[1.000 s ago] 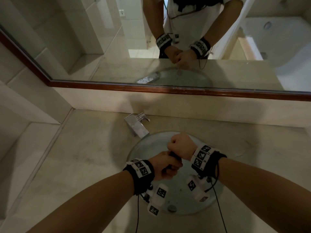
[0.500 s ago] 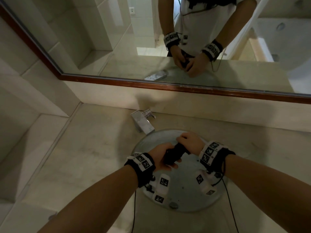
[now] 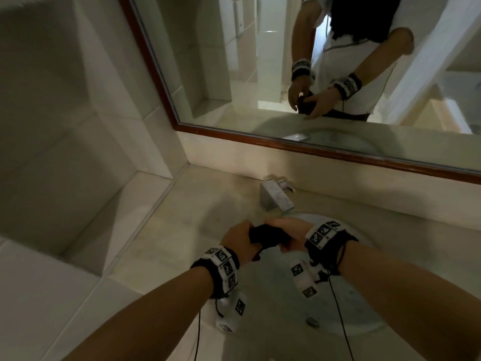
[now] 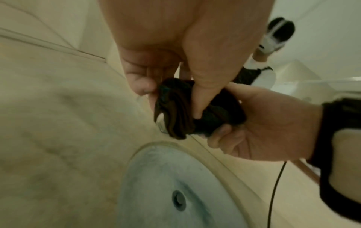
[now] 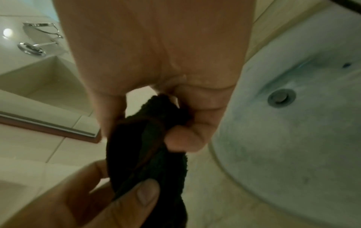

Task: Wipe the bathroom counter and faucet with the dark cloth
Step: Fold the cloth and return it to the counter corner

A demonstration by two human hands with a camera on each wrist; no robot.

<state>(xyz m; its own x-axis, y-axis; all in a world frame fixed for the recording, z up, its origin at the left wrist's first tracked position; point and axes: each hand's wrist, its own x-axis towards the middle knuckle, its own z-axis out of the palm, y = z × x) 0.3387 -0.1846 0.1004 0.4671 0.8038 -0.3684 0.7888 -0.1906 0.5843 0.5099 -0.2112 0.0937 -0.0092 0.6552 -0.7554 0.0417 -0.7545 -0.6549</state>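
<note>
A bunched dark cloth [image 3: 268, 237] hangs in the air over the left rim of the round basin [image 3: 364, 319], held from both ends. My left hand [image 3: 240, 242] grips its left part, thumb and fingers curled round the folds [image 4: 175, 108]. My right hand [image 3: 287, 231] pinches the other end [image 5: 156, 117]. The square chrome faucet [image 3: 274, 195] stands on the beige counter [image 3: 187, 220] behind the hands, apart from them.
A wood-framed mirror [image 3: 312, 149] runs along the back wall above a low splashback. A tiled side wall and ledge [image 3: 78, 256] close off the left. The basin's drain [image 3: 312, 322] lies near the front; cables hang from both wristbands.
Both hands have shifted left and toward the faucet, from over the basin's middle to its left rim. More of the cloth now shows between them. The view has swung left.
</note>
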